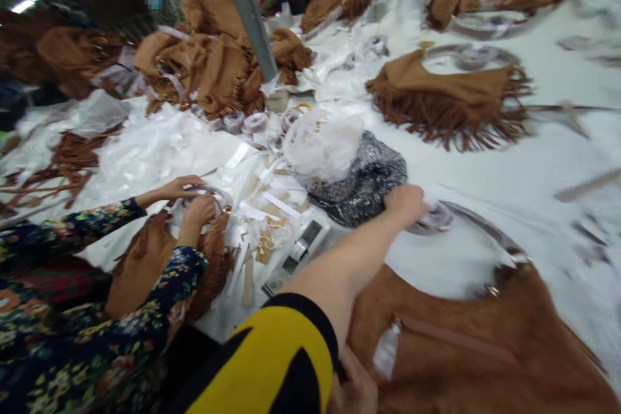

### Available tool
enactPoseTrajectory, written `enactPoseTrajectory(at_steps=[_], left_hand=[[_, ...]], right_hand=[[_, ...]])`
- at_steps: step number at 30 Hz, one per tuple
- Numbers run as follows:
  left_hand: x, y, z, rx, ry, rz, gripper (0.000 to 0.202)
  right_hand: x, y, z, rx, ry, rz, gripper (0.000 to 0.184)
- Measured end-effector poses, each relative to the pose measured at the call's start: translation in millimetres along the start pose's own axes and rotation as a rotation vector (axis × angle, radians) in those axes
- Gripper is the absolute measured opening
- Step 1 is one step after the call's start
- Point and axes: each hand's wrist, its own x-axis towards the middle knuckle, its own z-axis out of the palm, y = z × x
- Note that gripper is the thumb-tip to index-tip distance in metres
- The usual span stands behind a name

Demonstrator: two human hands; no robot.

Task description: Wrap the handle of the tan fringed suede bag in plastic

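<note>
My left hand (pixel 406 205), in a yellow and black sleeve, reaches forward across the table. Its fingers are closed at the left end of a wrapped, greyish bag handle (pixel 478 223), beside crumpled black plastic (pixel 373 174). A brown suede bag (pixel 446 343) lies before me at the lower right, its handle arching away from me and metal rings at its top. On its front hang a zip pull and a small clear packet (pixel 387 350). Under my left sleeve, by the bag's left edge, my right hand (pixel 356 385) shows partly; its fingers are mostly hidden and blurred.
At left, a co-worker's hands (pixel 196 213) work on another brown bag (pixel 140 265). Tags and paper strips (pixel 264 220) lie beside a metal-and-glass object (pixel 297 255). A fringed bag (pixel 446 94), piled bags (pixel 208 65) and a slanted metal post (pixel 250 13) stand farther off. Other people's hands work opposite.
</note>
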Motion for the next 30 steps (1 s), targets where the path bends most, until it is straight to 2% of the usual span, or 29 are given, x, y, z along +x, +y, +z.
enactPoseTrajectory(at_steps=[1,4,6,9,12,16,21,25,30], left_hand=[[2,0,6.3,-0.032,-0.069,0.133,0.027],[17,-3,29.4,-0.040,-0.141,0.277,0.026],[30,-7,45.2,-0.029,-0.145,0.337,0.027],[45,-14,61.5,-0.059,-0.106,0.409,0.029],[50,-18,66.8,-0.075,-0.098,0.442,0.030],[52,-20,66.3,-0.048,-0.085,0.472,0.024],[56,-23,69.6,-0.053,-0.099,0.501,0.022],[59,-25,70.5,-0.094,-0.115,0.517,0.023],[60,-26,67.7,-0.136,-0.137,0.519,0.021]], right_hand=[[-16,-4,2,0.069,0.000,0.103,0.035],[-44,-15,13,0.311,0.003,0.399,0.035],[-52,-21,25,0.427,0.036,0.524,0.036],[-53,-32,46,0.576,0.066,0.634,0.039],[-42,-46,65,0.680,0.070,0.654,0.042],[-11,-61,81,0.719,0.111,0.628,0.042],[27,-66,94,0.684,0.112,0.585,0.036],[41,-70,104,0.654,0.065,0.556,0.034],[43,-81,104,0.807,0.127,0.715,0.032]])
